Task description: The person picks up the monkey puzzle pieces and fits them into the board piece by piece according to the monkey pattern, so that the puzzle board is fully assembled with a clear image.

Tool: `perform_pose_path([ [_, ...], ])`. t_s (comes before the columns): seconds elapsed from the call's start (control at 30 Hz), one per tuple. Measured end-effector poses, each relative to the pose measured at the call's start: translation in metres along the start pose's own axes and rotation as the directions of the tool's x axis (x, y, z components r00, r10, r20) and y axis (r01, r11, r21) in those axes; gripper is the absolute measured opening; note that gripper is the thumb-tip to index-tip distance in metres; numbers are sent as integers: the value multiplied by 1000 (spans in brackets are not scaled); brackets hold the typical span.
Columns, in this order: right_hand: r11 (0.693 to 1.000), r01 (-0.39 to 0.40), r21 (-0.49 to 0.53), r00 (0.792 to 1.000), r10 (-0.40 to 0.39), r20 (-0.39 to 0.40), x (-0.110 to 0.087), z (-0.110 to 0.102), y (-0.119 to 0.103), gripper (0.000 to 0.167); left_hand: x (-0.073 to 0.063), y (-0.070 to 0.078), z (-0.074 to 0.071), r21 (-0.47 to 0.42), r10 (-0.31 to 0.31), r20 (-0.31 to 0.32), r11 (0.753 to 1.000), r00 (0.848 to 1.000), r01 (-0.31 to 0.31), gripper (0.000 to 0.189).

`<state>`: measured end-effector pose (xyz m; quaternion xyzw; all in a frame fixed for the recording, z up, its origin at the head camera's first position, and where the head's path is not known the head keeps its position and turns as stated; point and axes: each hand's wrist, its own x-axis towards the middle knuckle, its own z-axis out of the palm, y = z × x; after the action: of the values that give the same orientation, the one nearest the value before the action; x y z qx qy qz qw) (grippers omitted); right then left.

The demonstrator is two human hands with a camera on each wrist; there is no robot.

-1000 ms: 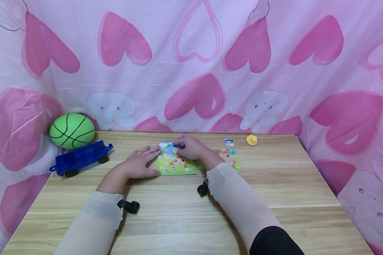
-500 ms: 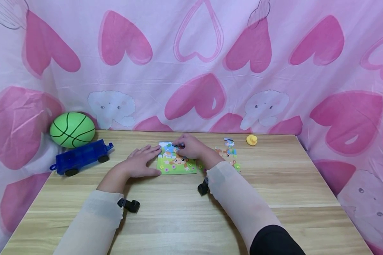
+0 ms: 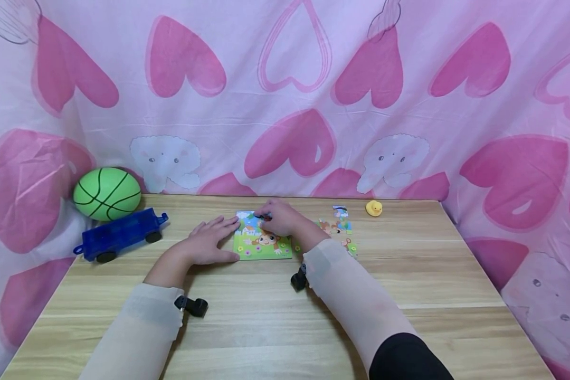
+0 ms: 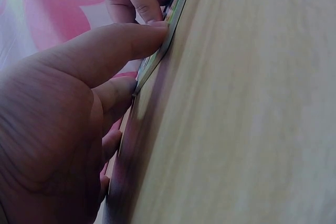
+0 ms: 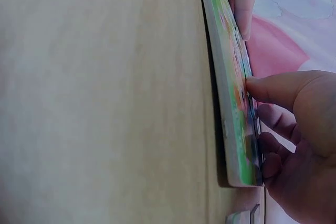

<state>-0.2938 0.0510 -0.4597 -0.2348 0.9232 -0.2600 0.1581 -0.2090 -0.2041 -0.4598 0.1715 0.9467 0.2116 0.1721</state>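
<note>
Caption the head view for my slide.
Left hand touches the monkey puzzle, right hand at its far side, loose pieces alongside.

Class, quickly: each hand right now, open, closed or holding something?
Left hand: open, touching the puzzle at its left edge.
Right hand: fingers bent over the puzzle; whether they hold anything cannot be told.

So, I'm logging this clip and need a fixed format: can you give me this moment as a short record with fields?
left hand: fingers spread, touching the left side of the monkey puzzle
right hand: fingers bent at the puzzle's upper part; whether they pinch anything is unclear
right of puzzle: puzzle pieces, some partly hidden
far right: yellow toy duck
far left: green ball behind blue toy wagon
surface: wood-grain table
backdrop: pink heart-print cloth
</note>
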Motion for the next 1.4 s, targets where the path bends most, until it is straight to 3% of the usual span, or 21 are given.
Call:
perform_pose_path([
  [0.4, 999, 8, 50, 998, -5, -55, -2, 0, 2, 40, 0, -4, 4, 6, -6, -4, 1000, 1000, 6, 99],
  [0.6, 984, -10, 178, 996, 25, -80, -24, -18, 11, 42, 1, -5, 7, 9, -13, -9, 1000, 1000, 13, 100],
  [0.93, 979, -1, 206, 981, 40, -188, -66, -56, 62, 44, 0, -5, 5, 4, -12, -13, 1000, 1000, 12, 100],
  [1.13, 957, -62, 282, 969, 125, -214, -88, -72, 91, 48, 1, -5, 5, 12, -8, -15, 1000, 1000, 8, 100],
  [1.4, 944, -100, 314, 936, 197, -292, -107, -87, 125, 48, 3, -5, 4, 16, -2, -13, 1000, 1000, 3, 100],
])
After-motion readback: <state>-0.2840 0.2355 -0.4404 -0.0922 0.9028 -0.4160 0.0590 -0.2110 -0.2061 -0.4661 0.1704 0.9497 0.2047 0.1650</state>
